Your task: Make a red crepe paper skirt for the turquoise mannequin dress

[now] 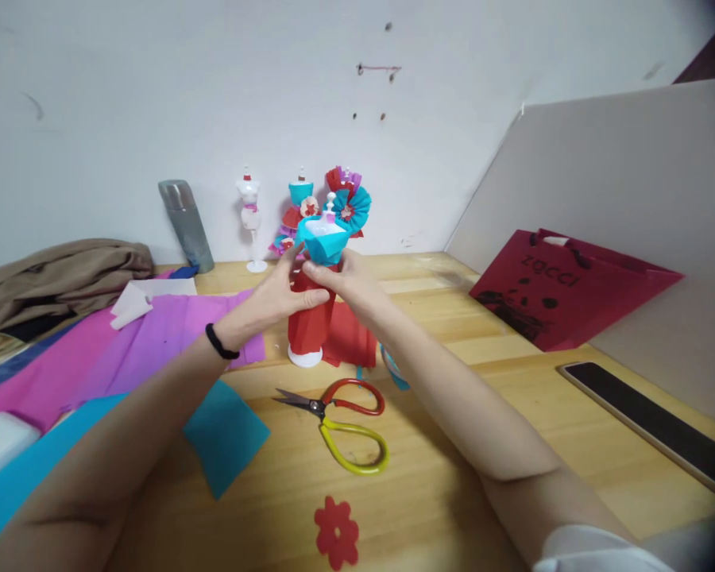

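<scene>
A small mannequin stands upright on a round white base, wrapped in a blue top [325, 243] and a red skirt [310, 330]. Around its waist, my left hand [279, 292] holds the near left side, thumb across the red material. My right hand [353, 278] closes on the right side, with its fingers at the lower edge of the blue top. Red material [353, 338] lies behind the base. Scissors [317, 407] with one red and one yellow handle lie spread in front. Nearer me are a blue square [226, 437] and a red flower cutout [337, 534].
Behind stand a white mannequin [250, 216], a decorated mannequin [301, 193] and a grey bottle [186, 226]. Purple material [172, 334] and brown cloth [65, 278] lie left. A red bag [560, 290] and a phone [649, 421] are right.
</scene>
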`<action>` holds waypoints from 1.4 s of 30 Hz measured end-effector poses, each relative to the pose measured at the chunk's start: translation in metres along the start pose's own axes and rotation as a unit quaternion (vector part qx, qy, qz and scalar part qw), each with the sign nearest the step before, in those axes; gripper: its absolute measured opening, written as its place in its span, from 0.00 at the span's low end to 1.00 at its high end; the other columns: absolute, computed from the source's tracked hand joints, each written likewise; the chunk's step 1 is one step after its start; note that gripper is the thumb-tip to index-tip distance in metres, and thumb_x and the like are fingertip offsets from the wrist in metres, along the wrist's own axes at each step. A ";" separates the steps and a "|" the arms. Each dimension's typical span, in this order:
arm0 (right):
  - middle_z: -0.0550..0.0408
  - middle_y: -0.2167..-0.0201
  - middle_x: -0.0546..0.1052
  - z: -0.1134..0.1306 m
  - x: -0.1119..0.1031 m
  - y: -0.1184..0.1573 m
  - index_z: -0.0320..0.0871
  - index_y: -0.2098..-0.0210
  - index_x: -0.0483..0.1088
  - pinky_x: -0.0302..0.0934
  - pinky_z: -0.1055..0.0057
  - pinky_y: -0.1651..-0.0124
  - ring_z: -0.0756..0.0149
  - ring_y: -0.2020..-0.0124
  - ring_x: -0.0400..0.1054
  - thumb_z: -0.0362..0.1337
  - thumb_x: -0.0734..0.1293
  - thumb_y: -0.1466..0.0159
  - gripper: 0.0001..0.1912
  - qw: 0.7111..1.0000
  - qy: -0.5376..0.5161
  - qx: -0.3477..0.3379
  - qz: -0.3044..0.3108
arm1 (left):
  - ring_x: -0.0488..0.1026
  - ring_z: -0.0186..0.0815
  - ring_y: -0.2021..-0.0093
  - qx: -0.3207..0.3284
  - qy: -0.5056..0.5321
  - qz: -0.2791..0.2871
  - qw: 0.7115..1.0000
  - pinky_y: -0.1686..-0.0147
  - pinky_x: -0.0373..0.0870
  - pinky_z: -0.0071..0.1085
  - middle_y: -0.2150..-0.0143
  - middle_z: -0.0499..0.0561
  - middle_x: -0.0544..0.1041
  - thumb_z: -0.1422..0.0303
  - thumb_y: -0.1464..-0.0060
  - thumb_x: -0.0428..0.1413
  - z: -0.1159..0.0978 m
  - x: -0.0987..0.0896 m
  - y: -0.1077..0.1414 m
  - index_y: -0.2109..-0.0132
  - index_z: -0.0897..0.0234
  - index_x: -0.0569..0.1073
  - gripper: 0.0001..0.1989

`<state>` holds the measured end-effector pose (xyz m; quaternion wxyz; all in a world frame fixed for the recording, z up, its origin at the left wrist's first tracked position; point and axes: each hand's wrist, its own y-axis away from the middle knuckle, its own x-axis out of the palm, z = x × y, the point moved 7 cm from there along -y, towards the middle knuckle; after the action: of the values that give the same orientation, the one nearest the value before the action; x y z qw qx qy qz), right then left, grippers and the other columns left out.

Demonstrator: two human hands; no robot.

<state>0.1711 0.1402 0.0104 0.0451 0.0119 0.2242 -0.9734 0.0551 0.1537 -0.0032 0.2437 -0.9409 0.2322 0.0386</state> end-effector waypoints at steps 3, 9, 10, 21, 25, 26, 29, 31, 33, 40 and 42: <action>0.53 0.62 0.82 0.006 0.003 0.000 0.45 0.65 0.76 0.67 0.56 0.46 0.56 0.56 0.74 0.46 0.78 0.51 0.18 0.997 0.047 -0.013 0.065 | 0.72 0.49 0.39 0.014 -0.006 0.018 1.000 0.39 0.69 0.39 0.42 0.57 0.77 0.71 0.62 0.72 0.001 -0.012 -0.004 0.44 0.62 0.73 0.35; 0.54 0.66 0.80 0.004 0.000 -0.001 0.45 0.68 0.75 0.67 0.57 0.52 0.57 0.60 0.73 0.42 0.76 0.48 0.11 0.994 0.072 -0.012 0.080 | 0.72 0.51 0.39 0.011 0.039 0.098 0.994 0.40 0.70 0.41 0.51 0.55 0.80 0.72 0.66 0.73 0.010 -0.019 -0.007 0.48 0.59 0.76 0.34; 0.55 0.66 0.80 0.005 0.000 -0.001 0.45 0.67 0.75 0.67 0.58 0.52 0.57 0.59 0.73 0.41 0.75 0.48 0.11 0.994 0.067 -0.019 0.082 | 0.73 0.50 0.40 0.009 0.055 0.099 0.994 0.41 0.71 0.40 0.53 0.54 0.81 0.72 0.66 0.73 0.010 -0.018 -0.006 0.49 0.58 0.77 0.32; 0.57 0.69 0.77 0.007 -0.003 -0.001 0.46 0.70 0.73 0.63 0.63 0.58 0.60 0.63 0.69 0.44 0.73 0.45 0.10 0.991 0.114 -0.049 0.058 | 0.76 0.43 0.47 0.012 0.040 -0.035 0.998 0.47 0.71 0.33 0.51 0.51 0.81 0.78 0.63 0.72 0.003 -0.007 -0.002 0.53 0.59 0.79 0.27; 0.57 0.69 0.77 0.005 -0.005 -0.003 0.46 0.70 0.73 0.64 0.61 0.56 0.60 0.64 0.69 0.44 0.72 0.44 0.09 0.991 0.107 -0.052 0.065 | 0.76 0.43 0.44 0.000 0.089 -0.025 0.996 0.45 0.71 0.35 0.47 0.53 0.80 0.76 0.62 0.72 0.008 -0.003 -0.002 0.51 0.59 0.78 0.28; 0.57 0.68 0.77 0.006 -0.006 -0.003 0.46 0.69 0.74 0.64 0.61 0.56 0.60 0.63 0.69 0.45 0.72 0.43 0.09 0.991 0.106 -0.054 0.067 | 0.76 0.43 0.44 -0.011 0.108 -0.019 0.994 0.45 0.71 0.35 0.47 0.53 0.80 0.76 0.61 0.71 0.010 -0.001 -0.002 0.51 0.59 0.77 0.28; 0.57 0.66 0.78 0.008 -0.006 -0.003 0.46 0.66 0.75 0.64 0.61 0.55 0.59 0.62 0.71 0.45 0.73 0.43 0.10 0.988 0.120 -0.064 0.074 | 0.77 0.42 0.45 -0.033 0.144 -0.014 0.989 0.46 0.72 0.34 0.48 0.53 0.81 0.78 0.62 0.71 0.013 0.002 -0.001 0.51 0.59 0.77 0.28; 0.57 0.65 0.79 0.008 -0.006 -0.002 0.46 0.64 0.76 0.65 0.61 0.55 0.59 0.61 0.71 0.44 0.74 0.44 0.11 0.987 0.122 -0.063 0.080 | 0.77 0.42 0.46 -0.035 0.143 -0.012 0.989 0.47 0.72 0.34 0.49 0.53 0.81 0.77 0.63 0.71 0.014 0.002 0.000 0.52 0.59 0.78 0.28; 0.57 0.66 0.79 0.005 -0.006 -0.002 0.46 0.64 0.76 0.66 0.61 0.56 0.58 0.61 0.72 0.43 0.74 0.45 0.11 0.989 0.110 -0.052 0.081 | 0.77 0.43 0.46 -0.031 0.122 -0.004 0.992 0.48 0.73 0.34 0.49 0.53 0.81 0.75 0.62 0.72 0.015 0.002 0.000 0.51 0.60 0.78 0.27; 0.54 0.61 0.81 0.001 -0.003 -0.003 0.45 0.60 0.76 0.68 0.56 0.51 0.54 0.57 0.75 0.43 0.77 0.48 0.18 0.985 0.111 -0.048 0.122 | 0.78 0.43 0.52 -0.013 0.027 -0.004 1.000 0.49 0.73 0.38 0.54 0.54 0.83 0.68 0.58 0.71 0.018 -0.005 -0.001 0.55 0.61 0.80 0.19; 0.54 0.61 0.80 0.001 -0.003 -0.003 0.45 0.60 0.76 0.68 0.56 0.51 0.54 0.58 0.75 0.43 0.78 0.49 0.19 0.983 0.116 -0.047 0.135 | 0.78 0.44 0.53 -0.016 0.021 -0.001 1.000 0.50 0.74 0.38 0.56 0.54 0.83 0.69 0.60 0.72 0.018 -0.007 -0.002 0.56 0.61 0.80 0.21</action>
<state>0.1741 0.1433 0.0125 0.1503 0.1522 0.2698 -0.9389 0.0508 0.1663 -0.0169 0.2240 -0.9455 0.2351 0.0224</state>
